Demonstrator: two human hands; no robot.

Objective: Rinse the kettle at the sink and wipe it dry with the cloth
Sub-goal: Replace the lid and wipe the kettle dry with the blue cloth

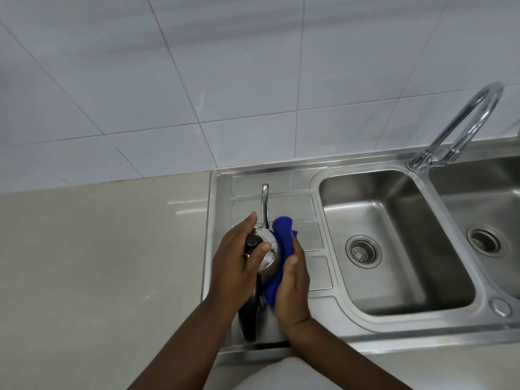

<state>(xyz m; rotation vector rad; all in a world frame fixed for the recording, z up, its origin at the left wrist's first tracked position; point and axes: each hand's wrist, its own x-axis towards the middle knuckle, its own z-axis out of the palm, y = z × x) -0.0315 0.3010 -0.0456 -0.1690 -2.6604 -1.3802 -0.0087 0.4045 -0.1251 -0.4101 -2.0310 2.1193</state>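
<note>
A small steel kettle (268,249) with a black lid knob, a long thin spout pointing away from me and a black handle toward me stands on the sink's draining board (315,240). My left hand (239,263) grips its left side and top, thumb on the lid. My right hand (292,285) presses a blue cloth (282,235) against the kettle's right side. Much of the kettle's body is hidden by hands and cloth.
To the right are two steel basins (394,249) with drain strainers and a tall curved chrome tap (472,119), no water running. A beige tiled counter (98,263) lies to the left. White wall tiles rise behind.
</note>
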